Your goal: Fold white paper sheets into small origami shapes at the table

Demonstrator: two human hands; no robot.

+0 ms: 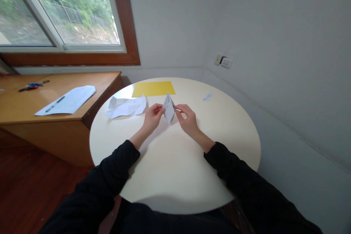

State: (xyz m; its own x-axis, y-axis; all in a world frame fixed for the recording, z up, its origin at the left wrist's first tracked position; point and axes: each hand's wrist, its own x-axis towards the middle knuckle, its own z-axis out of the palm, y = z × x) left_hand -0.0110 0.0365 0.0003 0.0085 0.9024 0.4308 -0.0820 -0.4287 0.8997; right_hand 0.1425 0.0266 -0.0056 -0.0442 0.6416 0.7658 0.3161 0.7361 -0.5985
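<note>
While my left hand [152, 117] and right hand [188, 119] each pinch a side of the folded white paper [169, 108], fingers clenched on its edges, I hold it raised just above the bench [175, 161], apparently so its flaps stay reachable.

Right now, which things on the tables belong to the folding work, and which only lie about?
In use:
- folded white paper, pinched by left hand and right hand

Lying about:
- yellow sheet
- creased white sheet
- small paper scrap
- white sheet with pen on the wooden desk
- scissors
</note>
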